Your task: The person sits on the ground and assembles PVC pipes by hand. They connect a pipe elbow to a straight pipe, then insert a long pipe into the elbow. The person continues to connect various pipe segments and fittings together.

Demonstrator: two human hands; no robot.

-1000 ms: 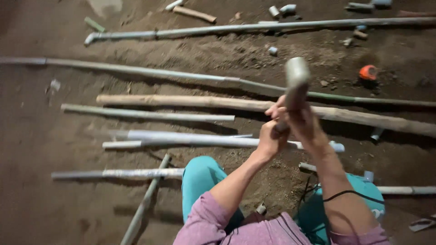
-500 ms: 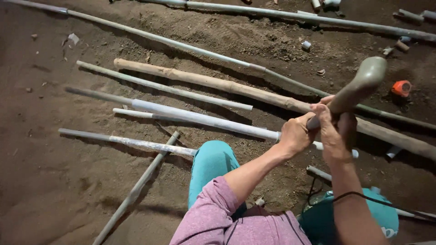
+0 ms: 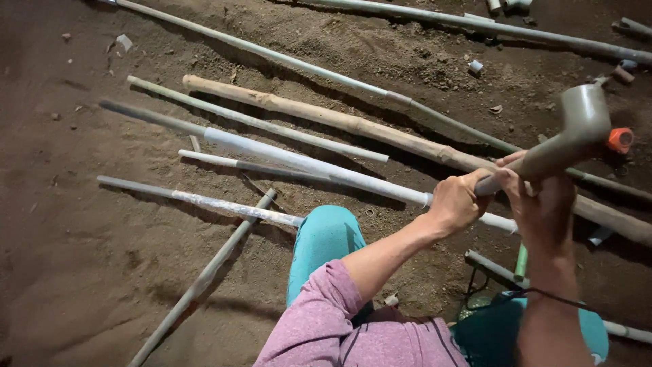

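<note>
Both my hands grip a short grey pipe piece (image 3: 567, 139) with a wider socket end at its top, held up over the dirt ground at the right. My left hand (image 3: 458, 200) is closed around the lower end of the pipe. My right hand (image 3: 540, 197) wraps the pipe just above it, fingers curled. The socket end points up and to the right, close to a small orange fitting (image 3: 619, 139) lying on the ground behind it.
Several long grey and white pipes (image 3: 305, 163) and a wooden pole (image 3: 339, 122) lie across the brown dirt. Small pipe offcuts (image 3: 475, 66) are scattered at the top right. My teal-trousered knees (image 3: 326, 234) are below the hands. A black cord (image 3: 475, 285) lies by my right knee.
The pipe piece has tilted from upright to leaning right, and both hands have shifted to the right in the view. The camera has turned slightly left and down.
</note>
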